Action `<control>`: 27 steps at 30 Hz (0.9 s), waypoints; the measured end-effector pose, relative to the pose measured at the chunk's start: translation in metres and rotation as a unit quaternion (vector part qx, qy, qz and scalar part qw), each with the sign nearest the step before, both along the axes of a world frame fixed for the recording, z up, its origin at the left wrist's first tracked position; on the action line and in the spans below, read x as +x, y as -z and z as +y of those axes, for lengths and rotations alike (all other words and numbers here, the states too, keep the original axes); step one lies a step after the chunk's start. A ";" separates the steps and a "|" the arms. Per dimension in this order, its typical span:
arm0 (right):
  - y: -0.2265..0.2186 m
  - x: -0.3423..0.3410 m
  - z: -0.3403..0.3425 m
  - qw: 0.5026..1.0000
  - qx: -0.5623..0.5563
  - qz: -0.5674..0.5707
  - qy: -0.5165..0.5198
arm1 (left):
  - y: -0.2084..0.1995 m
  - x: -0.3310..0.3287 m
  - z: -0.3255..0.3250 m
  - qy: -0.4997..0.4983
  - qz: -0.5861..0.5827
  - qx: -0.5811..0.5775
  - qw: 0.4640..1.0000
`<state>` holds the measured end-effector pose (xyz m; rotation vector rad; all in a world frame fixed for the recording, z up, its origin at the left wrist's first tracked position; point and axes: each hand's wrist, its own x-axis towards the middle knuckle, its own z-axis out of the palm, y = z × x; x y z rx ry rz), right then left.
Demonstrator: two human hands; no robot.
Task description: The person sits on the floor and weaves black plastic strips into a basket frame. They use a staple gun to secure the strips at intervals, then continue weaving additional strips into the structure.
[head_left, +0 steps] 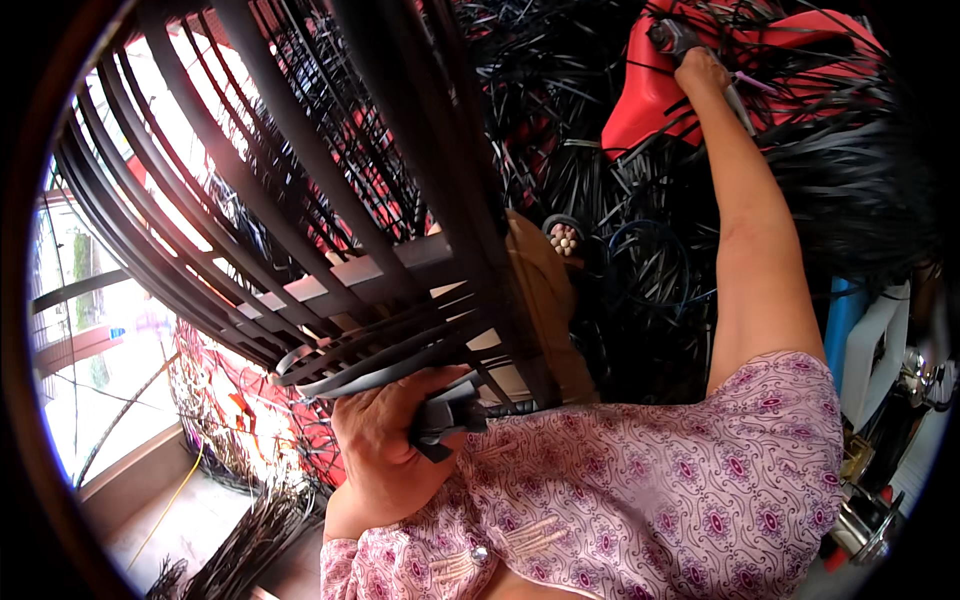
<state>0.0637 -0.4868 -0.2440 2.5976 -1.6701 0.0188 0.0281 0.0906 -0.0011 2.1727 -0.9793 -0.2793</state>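
Note:
My left hand [395, 440] is closed around flat black strips [445, 415] at the lower edge of a dark frame [300, 290]. Long black strips run up and across this frame, and several bend in a loop beside my knuckles. At the far right, my stretched right arm ends in my right hand [705, 72], which grips a dark grey tool [672, 38] with a rounded end. I cannot make out the tool's kind. It is over a red plastic seat-like piece [640, 95], partly covered by loose black strips.
Heaps of loose black strips [850, 190] spread across the far and right side. A small container of round beads [562, 238] is beyond the frame. Metal items [865, 525] stand at the right edge. More strips [240, 550] lie on the floor at lower left.

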 end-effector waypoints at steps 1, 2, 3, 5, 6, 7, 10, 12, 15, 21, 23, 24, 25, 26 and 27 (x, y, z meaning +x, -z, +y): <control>0.012 0.001 -0.009 0.999 0.023 -0.027 0.013 | -0.003 0.000 0.002 0.002 0.002 0.005 1.000; 0.011 0.000 -0.008 0.999 0.040 -0.017 -0.012 | -0.004 0.003 0.001 0.007 0.002 0.006 1.000; 0.009 -0.003 -0.006 0.998 0.056 -0.007 -0.036 | -0.004 0.005 0.001 0.013 0.002 0.007 1.000; 0.010 -0.016 -0.025 0.999 0.032 0.001 -0.042 | -0.003 0.010 -0.004 0.028 -0.012 0.004 1.000; 0.013 -0.022 -0.032 0.999 0.020 0.005 -0.044 | -0.004 0.010 -0.006 0.030 -0.012 0.015 0.999; 0.004 -0.017 -0.020 0.997 0.024 -0.018 -0.067 | -0.008 0.008 -0.005 0.019 -0.015 0.029 0.999; -0.035 -0.056 -0.014 0.989 -0.039 -0.117 -0.083 | -0.002 0.006 -0.005 -0.009 0.036 0.006 0.999; -0.067 -0.064 0.011 0.976 -0.024 -0.180 -0.120 | -0.006 0.004 -0.006 -0.034 0.009 0.021 0.999; -0.132 -0.105 0.086 0.893 0.024 -0.391 -0.221 | 0.002 0.000 -0.005 -0.080 0.051 -0.030 0.995; -0.205 -0.214 0.221 0.864 -0.005 -0.317 -0.390 | -0.004 -0.003 -0.007 -0.074 0.035 -0.060 0.995; -0.234 -0.220 0.285 0.847 0.090 -0.336 -0.403 | -0.001 -0.006 -0.002 -0.074 0.022 -0.062 0.995; -0.249 -0.220 0.318 0.835 0.138 -0.343 -0.407 | 0.002 -0.008 0.001 -0.074 0.021 -0.060 0.995; -0.254 -0.223 0.329 0.825 0.131 -0.327 -0.441 | 0.006 -0.008 0.002 -0.068 0.022 -0.060 0.996; -0.260 -0.227 0.339 0.813 0.125 -0.312 -0.475 | 0.007 -0.008 0.003 -0.063 0.023 -0.060 0.996; -0.258 -0.231 0.342 0.793 0.066 -0.274 -0.540 | 0.006 -0.010 0.002 -0.064 0.031 -0.062 0.996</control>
